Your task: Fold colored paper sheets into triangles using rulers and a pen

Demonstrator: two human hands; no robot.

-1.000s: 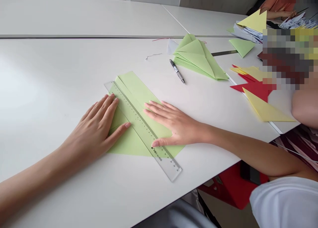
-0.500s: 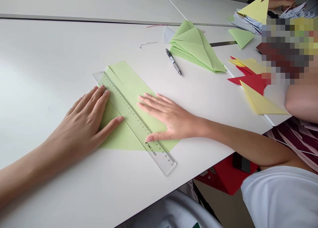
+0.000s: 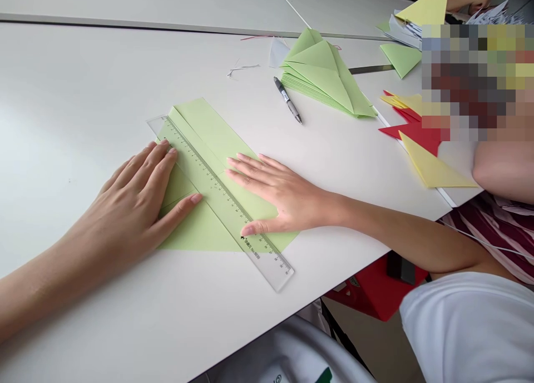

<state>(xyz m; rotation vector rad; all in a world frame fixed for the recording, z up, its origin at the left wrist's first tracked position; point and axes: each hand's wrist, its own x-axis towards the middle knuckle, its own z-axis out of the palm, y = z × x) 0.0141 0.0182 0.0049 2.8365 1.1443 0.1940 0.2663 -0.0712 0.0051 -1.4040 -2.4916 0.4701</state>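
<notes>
A sheet of light green paper (image 3: 200, 224) with crease lines lies flat on the white table (image 3: 137, 322). Across it, slanting from upper left to lower right, rests a clear plastic ruler (image 3: 267, 266) whose lower end sticks out past the paper. My left hand (image 3: 137, 199) lies open, its fingertips on the ruler's upper left edge and its thumb near the ruler's middle. Flat and spread, my right hand (image 3: 275, 197) presses on the green paper, with its thumb on the lower part of the ruler.
Beyond my right hand are a pen (image 3: 287, 99) and a stack of folded green paper (image 3: 321, 74). To the right lie red paper (image 3: 417, 132) and yellow paper pieces (image 3: 434, 166), close to another person's arm (image 3: 496, 172). A metal ruler (image 3: 371, 70) lies behind the stack.
The whole view has shifted slightly, so everything appears a little further left and up. Both hands stay in place on the ruler and paper.
</notes>
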